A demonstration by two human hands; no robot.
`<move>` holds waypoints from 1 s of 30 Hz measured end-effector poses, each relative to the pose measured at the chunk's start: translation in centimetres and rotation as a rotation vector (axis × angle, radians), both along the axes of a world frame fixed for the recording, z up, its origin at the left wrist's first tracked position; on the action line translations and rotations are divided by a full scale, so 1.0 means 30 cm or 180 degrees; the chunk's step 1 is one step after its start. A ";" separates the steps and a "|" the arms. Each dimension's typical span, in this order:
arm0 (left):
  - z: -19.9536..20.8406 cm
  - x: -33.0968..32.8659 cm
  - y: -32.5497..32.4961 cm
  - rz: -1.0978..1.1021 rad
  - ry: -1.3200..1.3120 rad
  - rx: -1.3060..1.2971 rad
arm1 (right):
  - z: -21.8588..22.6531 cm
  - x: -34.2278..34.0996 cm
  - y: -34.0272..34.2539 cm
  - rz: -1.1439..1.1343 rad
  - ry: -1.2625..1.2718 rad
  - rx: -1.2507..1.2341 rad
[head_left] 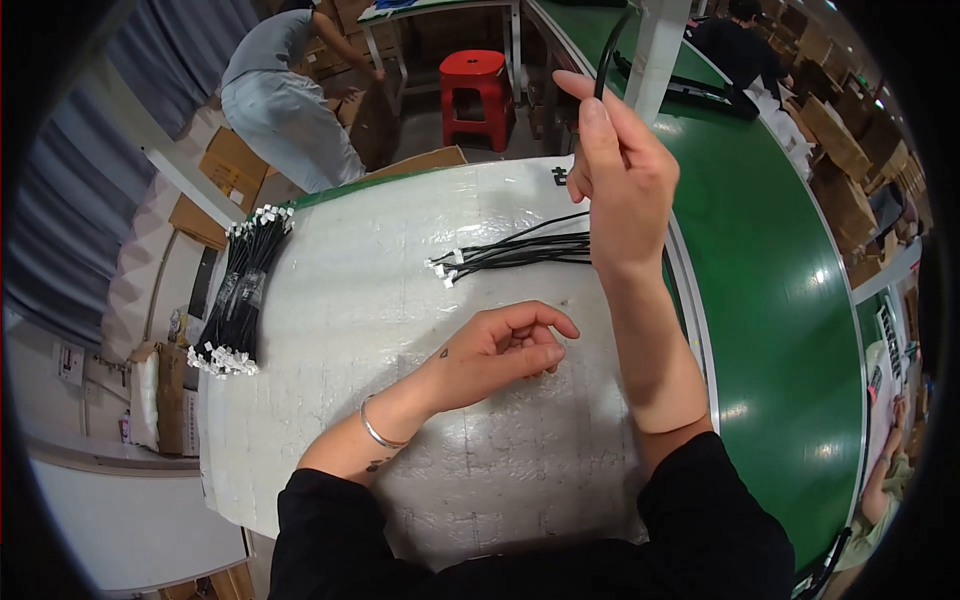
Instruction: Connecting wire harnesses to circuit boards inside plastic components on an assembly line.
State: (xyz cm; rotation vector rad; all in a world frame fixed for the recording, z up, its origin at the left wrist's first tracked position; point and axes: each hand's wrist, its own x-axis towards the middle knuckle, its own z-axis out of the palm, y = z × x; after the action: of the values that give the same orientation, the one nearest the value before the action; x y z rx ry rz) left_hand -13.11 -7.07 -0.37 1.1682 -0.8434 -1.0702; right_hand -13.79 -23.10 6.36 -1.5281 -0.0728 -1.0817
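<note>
My right hand (628,175) is raised over the far right edge of the work table. Its thumb and fingers pinch a black cable (606,58) that rises toward the top of the view. My left hand (500,348) hovers over the middle of the table, palm side turned to the right, fingers loosely curled, with a gap between index finger and thumb. Nothing shows in it. Just beyond it lies a loose group of black cables (520,252) with white connectors at their left ends; my right forearm and hand hide their right ends.
A tied bundle of black cables (240,295) with white connectors lies at the table's left edge. The table (340,400) has a shiny whitish covering. Along the right runs a green conveyor belt (770,290) beside a white post (660,60). Beyond are a red stool (475,95) and a bending person (285,95).
</note>
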 end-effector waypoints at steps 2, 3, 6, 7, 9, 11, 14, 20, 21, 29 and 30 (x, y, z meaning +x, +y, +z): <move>-0.001 -0.005 -0.003 0.0016 0.0027 0.0054 | -0.001 -0.012 0.011 0.0008 -0.0180 -0.0210; 0.000 -0.006 -0.006 0.0019 0.0033 0.0058 | -0.001 -0.016 0.013 0.0023 -0.0358 -0.0427; 0.000 -0.004 -0.003 0.0011 0.0029 0.0096 | 0.006 -0.011 -0.002 0.0851 -0.0043 0.0683; -0.002 -0.006 -0.002 -0.0011 0.0026 0.0065 | 0.005 -0.010 -0.021 0.1345 0.0086 0.1219; 0.000 -0.004 0.003 -0.0022 0.0025 0.0033 | -0.002 -0.013 -0.033 0.1529 0.0230 0.1186; 0.009 -0.003 0.005 0.0038 0.0013 0.0038 | -0.013 -0.020 0.021 -0.0127 -0.0509 -0.0677; 0.033 0.006 0.006 0.0132 -0.0051 0.0083 | -0.016 -0.018 0.046 -0.0052 -0.1011 -0.1054; 0.032 -0.002 0.022 0.0145 -0.0049 -0.0118 | 0.001 -0.028 0.028 -0.0276 -0.0185 -0.0553; 0.033 0.003 0.022 0.0148 -0.0056 -0.0135 | -0.005 -0.034 0.035 -0.0273 -0.0193 -0.0569; 0.061 0.029 0.042 0.0591 0.0054 -0.0277 | -0.014 -0.026 0.032 0.0136 0.0084 0.0042; 0.062 0.037 0.041 0.0606 0.0061 -0.0272 | -0.009 -0.043 0.038 -0.0090 -0.0409 -0.0843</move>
State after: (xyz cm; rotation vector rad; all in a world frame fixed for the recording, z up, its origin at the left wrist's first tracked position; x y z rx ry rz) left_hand -12.00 -5.83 1.50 1.1405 -0.7400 -0.8800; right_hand -15.08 -21.96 6.10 -1.6969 -0.2936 -1.2295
